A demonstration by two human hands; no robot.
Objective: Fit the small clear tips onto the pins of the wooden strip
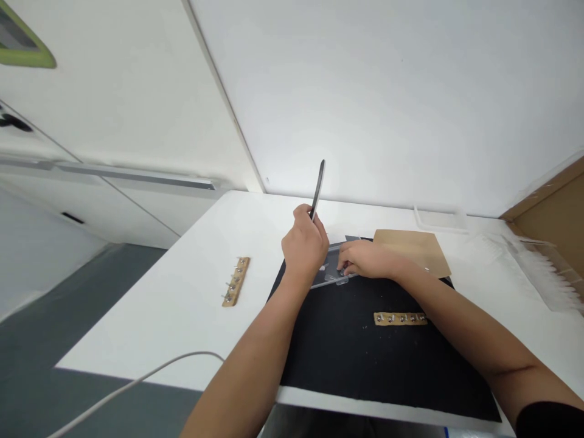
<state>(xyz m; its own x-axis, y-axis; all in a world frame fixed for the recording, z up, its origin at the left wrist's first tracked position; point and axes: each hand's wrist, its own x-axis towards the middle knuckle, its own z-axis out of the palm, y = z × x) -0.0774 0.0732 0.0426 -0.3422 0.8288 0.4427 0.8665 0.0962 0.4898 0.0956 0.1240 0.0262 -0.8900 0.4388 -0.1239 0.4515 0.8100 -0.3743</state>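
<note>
Blk sleeve (550, 420) nearest cam, btm R corner, on the R arm; both bare forearms reach fwd over the blk mat (351, 359).

Shallow clear plastic tray (325, 283), rectangular, w/ low walls, sits at far part of mat, partly hidden by hands. In it: small white bit (323, 267) plus some clear pcs near the front wall, too small to ID. R hand (365, 258) has fingers bent down into tray, at a tiny dark bit; can't tell if it's pinched.

L hand (305, 240) is closed round a slim tool (318, 188), just L of tray. Tool: dark, smooth, thin, slightly curved. Long axis near upright, upper end leaning a bit R; lower end hidden by hand.

Clear plastic containers (547, 277), ribbed/stacked look, on R side of table (182, 304); contents unclear.

Tan flat sheet (410, 244), smooth, matte, lies behind R forearm, partly over mat. Mat strip (401, 319): tan, narrow, row of shiny round metal pcs, axis runs L-R, R end at forearm. Table strip (236, 281): similar, metal pins sticking out, well L of mat, axis runs mostly away from cam. Table smooth white.
</note>
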